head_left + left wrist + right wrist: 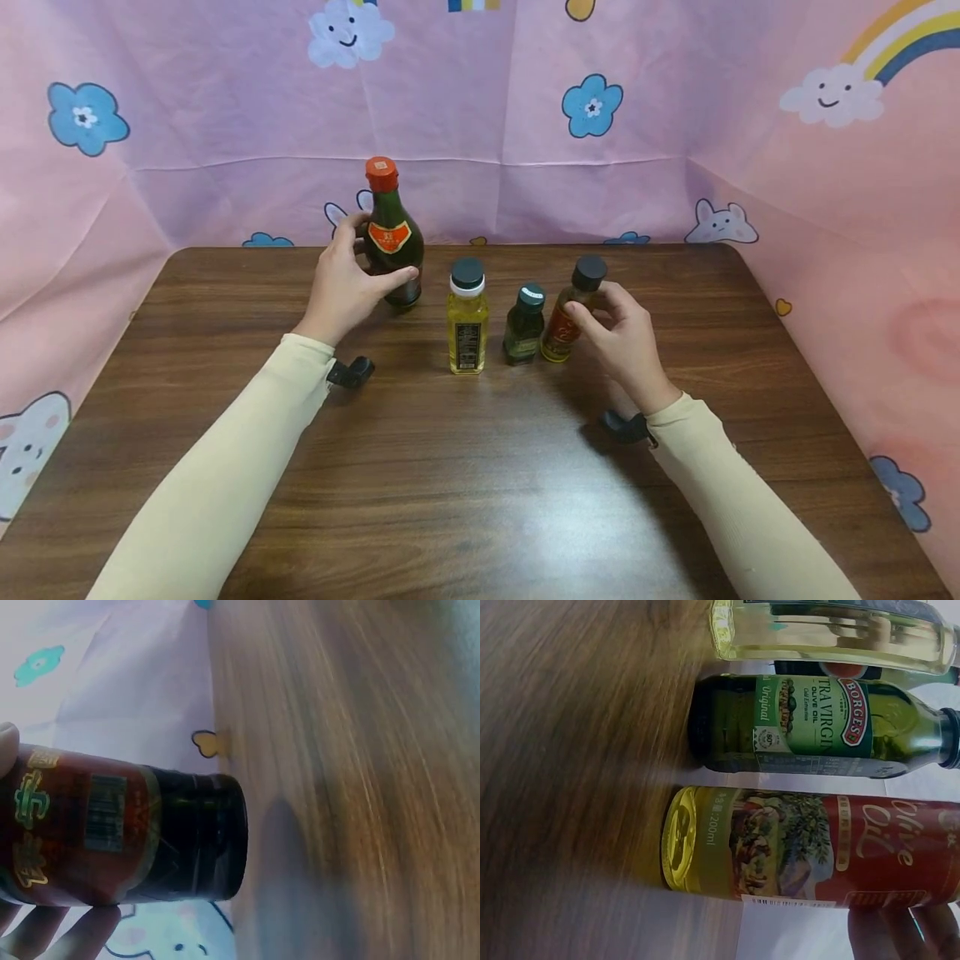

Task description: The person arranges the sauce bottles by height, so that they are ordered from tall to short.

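My left hand (347,279) grips a dark green glass bottle (387,218) with a red cap and orange neck label, near the table's far edge. In the left wrist view, this bottle (90,825) shows a reddish label with gold characters and a barcode, its base close over the wood. My right hand (626,342) holds a black-capped olive oil bottle (561,329), thumb in front and fingers behind. The right wrist view shows the red label of this olive oil bottle (795,847). Just left of it stands a small green Borges olive oil bottle (523,327).
A square clear bottle (467,333) of yellow oil with a dark cap stands upright between the hands. The brown wooden table (420,492) meets a pink and purple patterned cloth (450,108) at its back and sides. Dark wrist mounts (351,372) sit at both cuffs.
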`<action>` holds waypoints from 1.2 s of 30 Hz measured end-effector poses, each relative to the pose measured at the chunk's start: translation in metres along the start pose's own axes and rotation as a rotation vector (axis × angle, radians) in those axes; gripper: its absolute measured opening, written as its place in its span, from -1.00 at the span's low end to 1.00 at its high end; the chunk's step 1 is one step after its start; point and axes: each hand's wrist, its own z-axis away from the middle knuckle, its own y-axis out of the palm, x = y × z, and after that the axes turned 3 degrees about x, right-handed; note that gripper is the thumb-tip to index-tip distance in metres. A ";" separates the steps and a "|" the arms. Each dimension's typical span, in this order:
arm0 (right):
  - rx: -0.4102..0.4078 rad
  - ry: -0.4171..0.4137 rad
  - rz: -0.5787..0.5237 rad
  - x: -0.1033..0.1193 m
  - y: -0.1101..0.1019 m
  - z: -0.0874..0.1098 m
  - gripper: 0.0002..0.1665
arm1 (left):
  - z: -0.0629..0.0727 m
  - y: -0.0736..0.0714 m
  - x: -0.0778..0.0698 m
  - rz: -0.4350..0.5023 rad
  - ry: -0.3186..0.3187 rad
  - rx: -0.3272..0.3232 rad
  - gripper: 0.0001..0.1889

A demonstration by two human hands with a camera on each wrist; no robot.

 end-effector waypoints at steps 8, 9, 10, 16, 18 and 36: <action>-0.003 -0.001 -0.002 0.000 0.003 0.000 -0.63 | -0.007 0.003 0.015 0.029 -0.017 0.011 0.03; -0.004 -0.004 -0.001 0.000 0.004 0.000 -0.63 | -0.007 0.002 0.017 0.033 -0.023 0.016 0.03; -0.005 -0.007 0.000 0.000 0.004 0.000 -0.64 | -0.007 0.002 0.019 0.037 -0.028 0.021 0.03; -0.006 -0.014 0.015 0.000 0.005 0.001 -0.63 | -0.007 0.002 0.023 0.040 -0.055 0.068 0.08; -0.007 -0.014 0.021 -0.001 0.005 0.001 -0.62 | -0.008 0.001 0.023 0.041 -0.061 0.091 0.10; -0.007 0.009 0.008 0.002 0.002 0.001 -0.63 | -0.011 0.004 0.027 0.088 -0.064 0.114 0.09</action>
